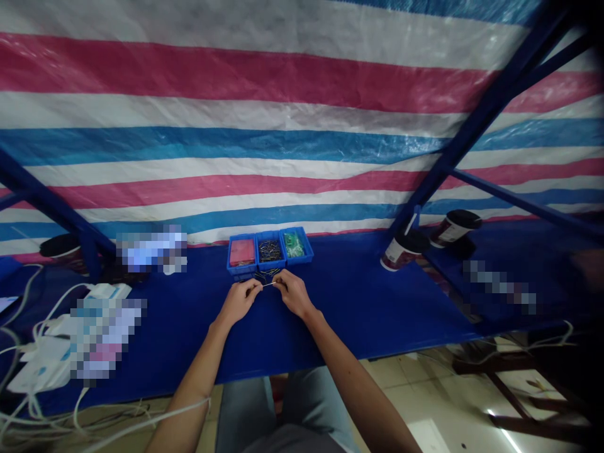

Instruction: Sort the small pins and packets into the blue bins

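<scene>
My left hand (240,301) and my right hand (292,292) are close together over the blue table, fingers pinched. A thin pale rod (268,284) runs between their fingertips, held at both ends. Just beyond them lie several small dark and brass-coloured pieces (267,273). Three joined blue bins stand behind: the left bin holds a pink block (242,251), the middle one many small dark pieces (270,250), the right one green and clear small items (294,244).
White power strips (47,365) with tangled cables lie at the left. Dark-lidded tubs (401,250) stand at the right, another (61,246) at the far left. Blue metal struts (436,167) rise on both sides before a striped sheet (283,148).
</scene>
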Motion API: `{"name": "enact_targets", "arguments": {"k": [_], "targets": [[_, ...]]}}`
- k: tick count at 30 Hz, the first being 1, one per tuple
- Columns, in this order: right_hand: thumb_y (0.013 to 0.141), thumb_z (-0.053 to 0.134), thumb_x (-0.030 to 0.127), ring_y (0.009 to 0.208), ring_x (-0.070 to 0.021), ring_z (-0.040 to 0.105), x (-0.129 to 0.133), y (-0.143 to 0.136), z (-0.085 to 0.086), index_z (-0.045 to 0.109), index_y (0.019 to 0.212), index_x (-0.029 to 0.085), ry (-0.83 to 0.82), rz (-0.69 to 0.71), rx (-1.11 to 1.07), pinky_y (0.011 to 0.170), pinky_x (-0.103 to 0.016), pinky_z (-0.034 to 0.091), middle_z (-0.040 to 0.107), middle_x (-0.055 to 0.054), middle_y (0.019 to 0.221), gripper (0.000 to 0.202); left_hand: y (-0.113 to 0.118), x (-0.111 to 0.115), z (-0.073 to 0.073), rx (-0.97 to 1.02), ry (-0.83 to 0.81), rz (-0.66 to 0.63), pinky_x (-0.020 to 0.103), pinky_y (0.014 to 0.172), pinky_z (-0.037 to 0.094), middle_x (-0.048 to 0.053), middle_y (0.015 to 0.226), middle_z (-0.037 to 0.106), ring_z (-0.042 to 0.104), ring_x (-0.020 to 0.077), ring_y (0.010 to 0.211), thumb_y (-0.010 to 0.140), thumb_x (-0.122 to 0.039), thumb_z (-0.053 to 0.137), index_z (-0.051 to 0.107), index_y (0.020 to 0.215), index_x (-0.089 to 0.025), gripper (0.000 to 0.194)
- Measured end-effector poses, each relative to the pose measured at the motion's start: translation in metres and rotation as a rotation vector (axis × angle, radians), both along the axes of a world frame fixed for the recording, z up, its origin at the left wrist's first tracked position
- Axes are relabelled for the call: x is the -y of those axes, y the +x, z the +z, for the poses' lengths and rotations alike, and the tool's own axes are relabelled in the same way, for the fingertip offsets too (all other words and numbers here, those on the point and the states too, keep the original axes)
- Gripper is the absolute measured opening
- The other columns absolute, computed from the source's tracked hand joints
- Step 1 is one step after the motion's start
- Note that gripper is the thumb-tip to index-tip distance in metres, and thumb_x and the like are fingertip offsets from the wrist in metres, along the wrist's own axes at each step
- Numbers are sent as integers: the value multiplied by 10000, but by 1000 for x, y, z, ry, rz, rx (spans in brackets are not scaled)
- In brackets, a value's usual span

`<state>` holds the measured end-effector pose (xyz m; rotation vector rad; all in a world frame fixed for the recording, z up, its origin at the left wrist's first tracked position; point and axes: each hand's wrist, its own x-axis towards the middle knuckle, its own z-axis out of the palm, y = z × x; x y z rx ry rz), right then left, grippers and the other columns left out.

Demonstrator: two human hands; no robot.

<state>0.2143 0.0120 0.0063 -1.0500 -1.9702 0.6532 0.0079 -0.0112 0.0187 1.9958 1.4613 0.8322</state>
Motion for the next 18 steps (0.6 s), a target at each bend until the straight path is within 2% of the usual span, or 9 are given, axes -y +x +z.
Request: {"name": "enact_targets", "arguments": {"k": [9, 18], "targets": [[952, 568, 234, 781, -155, 602, 1, -2, 0, 638, 913, 217, -3, 24, 10, 731, -253, 426, 641, -17, 874, 82, 2, 2, 3, -63, 37, -5, 222, 585, 358, -7, 619, 603, 521, 135, 566, 942, -474, 480, 708, 937, -189, 365], [980, 559, 302, 832, -162, 634, 4, -3, 3, 673, 966, 226, -5, 85, 107, 753, -259, 430, 686, -32, 936, 138, 2, 3, 2, -116, 61, -28, 225, 608, 352, -11, 623, 623, 536, 134, 568, 945, -414, 490, 710, 906, -209, 304]]}}
